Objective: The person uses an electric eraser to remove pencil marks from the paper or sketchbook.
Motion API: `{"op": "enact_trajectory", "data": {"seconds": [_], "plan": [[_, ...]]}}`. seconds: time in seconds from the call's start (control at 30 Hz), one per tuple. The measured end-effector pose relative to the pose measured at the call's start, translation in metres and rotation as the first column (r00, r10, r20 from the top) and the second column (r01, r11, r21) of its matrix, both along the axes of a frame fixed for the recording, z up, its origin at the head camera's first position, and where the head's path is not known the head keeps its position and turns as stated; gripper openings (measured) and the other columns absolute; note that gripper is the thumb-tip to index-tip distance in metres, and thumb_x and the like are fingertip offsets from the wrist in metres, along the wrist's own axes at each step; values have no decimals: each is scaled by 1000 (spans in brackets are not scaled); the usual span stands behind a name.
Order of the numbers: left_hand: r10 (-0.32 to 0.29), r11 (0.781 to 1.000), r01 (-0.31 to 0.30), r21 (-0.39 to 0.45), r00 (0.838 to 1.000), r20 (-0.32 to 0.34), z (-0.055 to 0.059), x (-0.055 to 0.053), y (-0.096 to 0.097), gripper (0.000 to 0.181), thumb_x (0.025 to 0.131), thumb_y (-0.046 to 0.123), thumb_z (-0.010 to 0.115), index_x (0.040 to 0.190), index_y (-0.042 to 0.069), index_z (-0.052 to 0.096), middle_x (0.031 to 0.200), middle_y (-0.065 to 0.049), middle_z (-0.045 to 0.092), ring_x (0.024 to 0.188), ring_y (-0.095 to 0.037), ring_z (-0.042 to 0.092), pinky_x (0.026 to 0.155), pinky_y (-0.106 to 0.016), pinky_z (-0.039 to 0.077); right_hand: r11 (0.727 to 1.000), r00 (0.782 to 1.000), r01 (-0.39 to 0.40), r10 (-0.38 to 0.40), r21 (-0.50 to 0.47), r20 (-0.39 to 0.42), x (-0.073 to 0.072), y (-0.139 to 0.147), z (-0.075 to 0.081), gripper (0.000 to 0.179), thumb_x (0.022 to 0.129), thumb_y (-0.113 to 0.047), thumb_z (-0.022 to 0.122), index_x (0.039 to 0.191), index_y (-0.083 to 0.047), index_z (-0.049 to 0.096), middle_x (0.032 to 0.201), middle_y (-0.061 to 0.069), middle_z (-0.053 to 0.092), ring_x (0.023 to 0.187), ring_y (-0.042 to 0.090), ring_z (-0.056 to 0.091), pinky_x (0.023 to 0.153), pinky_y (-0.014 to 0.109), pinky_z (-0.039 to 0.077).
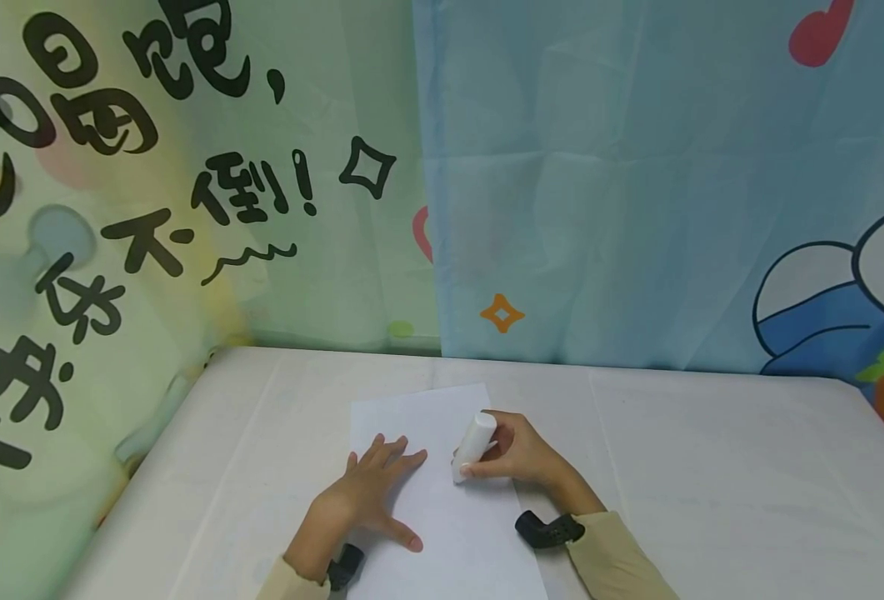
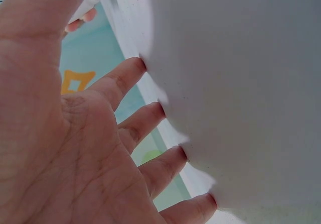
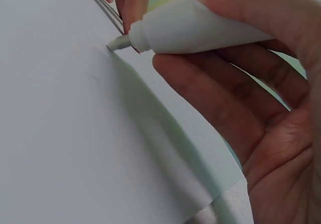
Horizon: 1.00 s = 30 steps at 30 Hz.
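Note:
A white sheet of paper [image 1: 456, 546] lies on the white table. My left hand [image 1: 370, 496] rests on its left part with fingers spread; in the left wrist view, the fingertips [image 2: 135, 66] press on the sheet. Between thumb and fingers, my right hand [image 1: 524, 454] holds a thick white pen-shaped tool [image 1: 475, 446] tilted over the sheet's right side. A narrow grey tip [image 3: 119, 42] sticks out of the tool and meets the paper or hovers just over it; I cannot tell which. Small dark specks dot the paper in the left wrist view.
The white-covered table [image 1: 711, 483] stretches out on both sides of the sheet. A green printed curtain [image 1: 322, 275] with black lettering hangs at the left and back, and a blue curtain [image 1: 599, 208] behind the table. Black straps with wrist cameras [image 1: 550, 529] sit at both cuffs.

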<state>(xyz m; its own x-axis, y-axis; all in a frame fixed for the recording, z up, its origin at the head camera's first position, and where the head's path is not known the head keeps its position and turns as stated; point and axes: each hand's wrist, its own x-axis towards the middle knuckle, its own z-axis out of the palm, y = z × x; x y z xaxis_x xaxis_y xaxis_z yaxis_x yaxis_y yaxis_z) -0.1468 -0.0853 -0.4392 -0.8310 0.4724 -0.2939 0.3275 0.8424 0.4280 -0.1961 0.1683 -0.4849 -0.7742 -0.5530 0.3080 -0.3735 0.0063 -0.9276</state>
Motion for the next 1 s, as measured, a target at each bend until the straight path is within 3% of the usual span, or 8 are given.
{"op": "enact_trajectory", "data": {"seconds": [0.43, 0.8, 1.0], "plan": [[-1, 1000, 1, -8, 1000, -7, 0, 0, 0, 106, 60, 46, 90, 149, 16, 40, 158, -14, 28, 147, -42, 15, 112, -68, 17, 1000, 1000, -5, 5, 9, 19, 1, 0, 2, 41, 73, 2, 80, 105, 14, 57, 95, 26, 69, 83, 9, 69, 70, 32, 60], [5, 1000, -6, -22, 1000, -18, 5, 1, 2, 105, 60, 44, 91, 148, 15, 41, 157, -13, 30, 147, -42, 16, 111, -69, 19, 1000, 1000, -17, 17, -12, 3, 0, 0, 0, 38, 72, 7, 79, 103, 14, 58, 93, 14, 72, 82, 9, 70, 68, 32, 60], [4, 1000, -4, -7, 1000, -12, 5, 2, 1, 105, 60, 43, 92, 148, 15, 42, 157, -14, 30, 147, -43, 16, 111, -69, 18, 999, 999, -36, 36, -11, 24, 1, 0, 1, 39, 73, 7, 79, 104, 15, 57, 93, 25, 69, 83, 10, 70, 68, 32, 60]]}}
